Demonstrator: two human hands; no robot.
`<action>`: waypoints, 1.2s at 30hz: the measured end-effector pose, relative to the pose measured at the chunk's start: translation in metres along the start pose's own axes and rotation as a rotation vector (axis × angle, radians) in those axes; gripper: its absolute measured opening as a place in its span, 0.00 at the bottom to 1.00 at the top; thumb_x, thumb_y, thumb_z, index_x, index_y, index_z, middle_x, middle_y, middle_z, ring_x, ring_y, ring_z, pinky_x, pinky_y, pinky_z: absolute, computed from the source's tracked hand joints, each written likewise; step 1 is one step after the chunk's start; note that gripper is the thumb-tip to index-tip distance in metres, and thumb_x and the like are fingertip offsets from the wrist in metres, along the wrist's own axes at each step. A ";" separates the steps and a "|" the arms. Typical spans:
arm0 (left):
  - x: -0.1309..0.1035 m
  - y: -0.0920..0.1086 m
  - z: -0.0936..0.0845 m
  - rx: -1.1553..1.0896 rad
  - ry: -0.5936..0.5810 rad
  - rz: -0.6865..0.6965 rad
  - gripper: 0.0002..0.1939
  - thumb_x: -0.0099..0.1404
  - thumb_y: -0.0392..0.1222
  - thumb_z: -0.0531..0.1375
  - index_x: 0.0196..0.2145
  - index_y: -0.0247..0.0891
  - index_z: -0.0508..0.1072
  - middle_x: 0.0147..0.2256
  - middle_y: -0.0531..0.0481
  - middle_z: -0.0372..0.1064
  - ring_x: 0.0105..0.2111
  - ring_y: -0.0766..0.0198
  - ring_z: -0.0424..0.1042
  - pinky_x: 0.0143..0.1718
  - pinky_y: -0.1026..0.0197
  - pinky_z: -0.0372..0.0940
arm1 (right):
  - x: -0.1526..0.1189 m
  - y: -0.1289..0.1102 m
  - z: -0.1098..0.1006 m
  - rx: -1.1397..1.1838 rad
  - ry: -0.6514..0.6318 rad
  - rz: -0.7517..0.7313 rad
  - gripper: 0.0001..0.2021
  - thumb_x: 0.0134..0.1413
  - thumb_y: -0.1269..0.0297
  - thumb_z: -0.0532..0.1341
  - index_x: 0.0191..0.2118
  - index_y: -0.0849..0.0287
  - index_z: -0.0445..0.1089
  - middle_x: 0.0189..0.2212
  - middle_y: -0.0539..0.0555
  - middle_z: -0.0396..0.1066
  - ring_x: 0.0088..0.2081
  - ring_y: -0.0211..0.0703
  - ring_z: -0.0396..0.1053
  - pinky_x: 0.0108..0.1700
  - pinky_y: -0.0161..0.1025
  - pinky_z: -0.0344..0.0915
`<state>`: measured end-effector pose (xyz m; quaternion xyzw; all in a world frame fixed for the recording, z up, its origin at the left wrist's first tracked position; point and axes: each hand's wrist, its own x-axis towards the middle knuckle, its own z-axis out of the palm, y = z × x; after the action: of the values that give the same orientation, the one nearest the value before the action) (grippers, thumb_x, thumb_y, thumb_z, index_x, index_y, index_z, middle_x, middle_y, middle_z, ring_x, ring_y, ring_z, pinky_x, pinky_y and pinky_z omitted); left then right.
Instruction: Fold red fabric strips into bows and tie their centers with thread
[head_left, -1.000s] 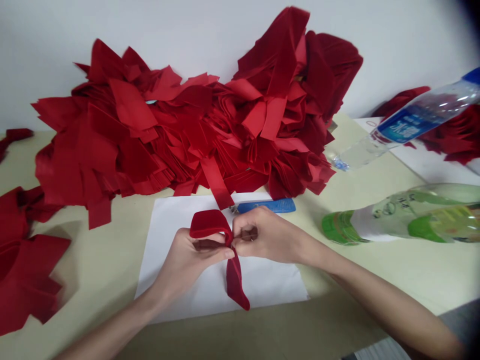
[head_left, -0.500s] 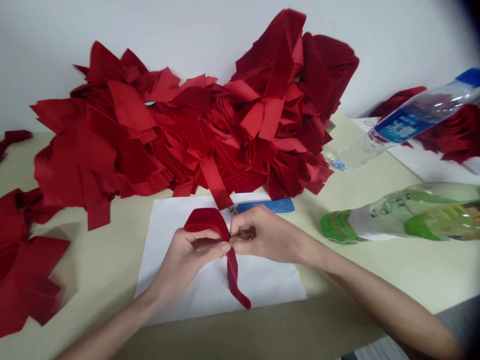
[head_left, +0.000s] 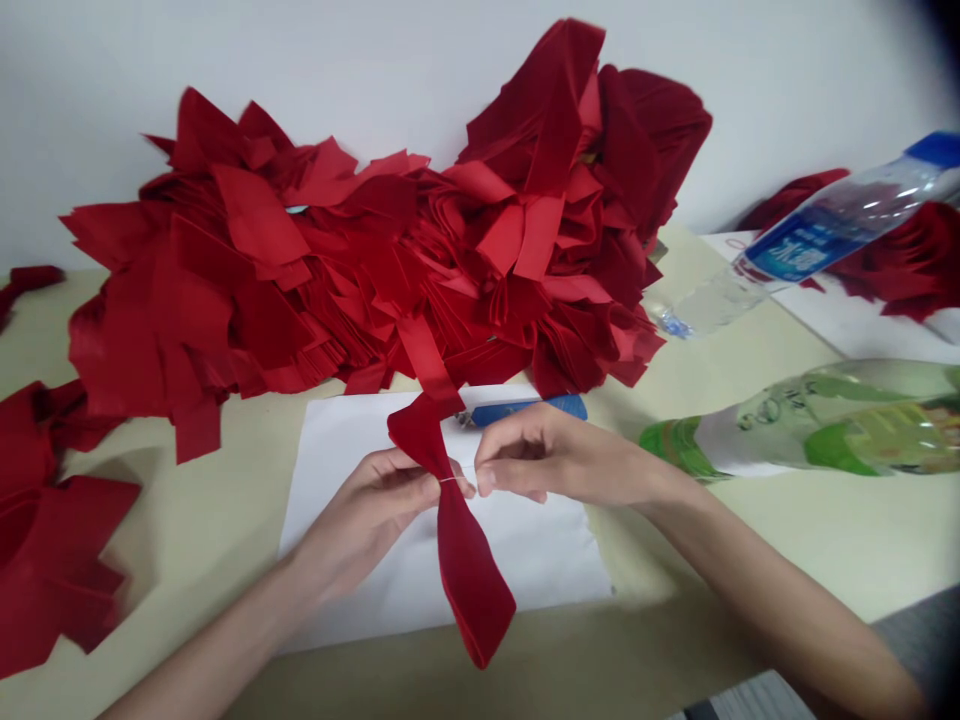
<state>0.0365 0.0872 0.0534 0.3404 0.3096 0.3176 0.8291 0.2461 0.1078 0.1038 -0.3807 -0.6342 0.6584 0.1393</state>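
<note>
A strip of red velvety ribbon (head_left: 474, 580) hangs pinched at its middle between the fingers of my left hand (head_left: 382, 505). Its two ends flare out, one up and away from me, the other down towards me. A thin white thread (head_left: 453, 479) crosses the narrow waist of the ribbon. My right hand (head_left: 536, 455) holds the thread's other end between thumb and forefinger, just right of the ribbon. Both hands are over a white sheet of paper (head_left: 337, 610) on the table.
A large heap of red ribbon pieces (head_left: 360, 270) lies along the wall. More red pieces (head_left: 60, 560) are at the left. A blue tool (head_left: 559, 409) lies behind my right hand. Two bottles, one blue-labelled (head_left: 795, 250) and one green-capped (head_left: 825, 425), lie at the right.
The ribbon has turned in my left hand, so its near end now spreads wide towards me. My right hand has drawn slightly right, and the thread shows taut across the ribbon.
</note>
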 end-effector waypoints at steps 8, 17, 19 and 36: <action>0.000 -0.002 -0.002 -0.079 -0.019 -0.052 0.04 0.59 0.37 0.63 0.29 0.35 0.77 0.27 0.50 0.74 0.29 0.67 0.70 0.34 0.66 0.64 | -0.001 0.002 -0.004 0.057 0.016 0.000 0.07 0.56 0.67 0.58 0.30 0.64 0.70 0.17 0.43 0.55 0.20 0.27 0.52 0.21 0.30 0.48; 0.000 0.000 -0.002 -0.137 -0.095 -0.071 0.03 0.53 0.36 0.66 0.24 0.35 0.78 0.22 0.51 0.75 0.25 0.66 0.72 0.30 0.66 0.62 | 0.004 0.006 -0.006 0.114 0.008 0.022 0.07 0.52 0.66 0.60 0.29 0.64 0.70 0.19 0.44 0.58 0.20 0.27 0.50 0.21 0.30 0.46; -0.001 0.001 -0.002 -0.134 -0.177 -0.128 0.02 0.51 0.36 0.66 0.24 0.35 0.78 0.22 0.49 0.75 0.24 0.64 0.72 0.29 0.65 0.61 | 0.009 0.012 -0.006 0.144 -0.054 0.032 0.06 0.50 0.66 0.62 0.29 0.65 0.71 0.19 0.44 0.60 0.20 0.27 0.50 0.20 0.30 0.46; -0.001 -0.017 0.012 0.316 0.005 -0.500 0.05 0.41 0.29 0.65 0.19 0.35 0.73 0.17 0.59 0.66 0.21 0.68 0.65 0.25 0.66 0.58 | 0.009 -0.021 0.037 -0.632 -0.251 -0.124 0.08 0.50 0.75 0.58 0.25 0.62 0.72 0.21 0.50 0.69 0.24 0.33 0.62 0.28 0.33 0.56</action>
<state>0.0504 0.0728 0.0480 0.3774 0.4315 0.0521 0.8177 0.2087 0.0907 0.1173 -0.2819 -0.8409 0.4612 -0.0250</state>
